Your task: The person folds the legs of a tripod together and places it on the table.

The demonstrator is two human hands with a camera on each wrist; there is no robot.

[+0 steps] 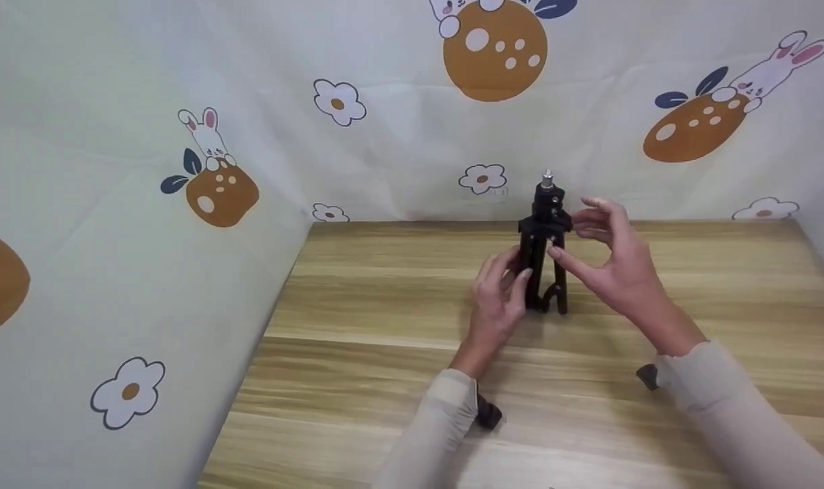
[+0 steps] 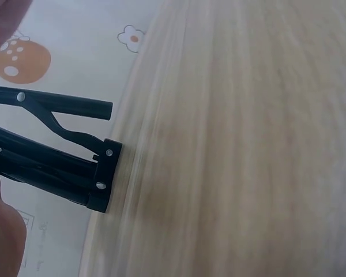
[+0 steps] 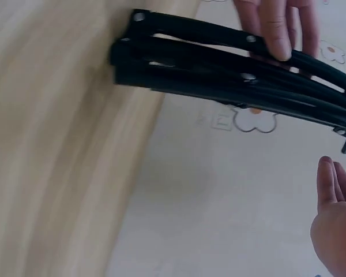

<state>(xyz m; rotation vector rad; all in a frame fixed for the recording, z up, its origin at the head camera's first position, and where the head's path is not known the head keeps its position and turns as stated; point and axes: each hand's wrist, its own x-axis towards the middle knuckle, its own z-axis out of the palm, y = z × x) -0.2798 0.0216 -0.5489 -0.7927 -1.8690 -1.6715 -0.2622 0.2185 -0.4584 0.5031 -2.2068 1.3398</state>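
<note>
On the left, a patterned cloth [image 1: 201, 292] meets the tabletop [image 1: 357, 292] along its side edge, with a broad stretch of wood up to the left hand [image 1: 498, 288], which grips the legs of a black tripod [image 1: 546, 224]. That stands upright near the back edge. The right hand [image 1: 622, 265] is parted beside its top; contact is unclear. Further right, more wood spreads.

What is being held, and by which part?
The left hand holds the black, silver-tipped tripod by its long, straight legs; whether the right hand touches it cannot be told.
</note>
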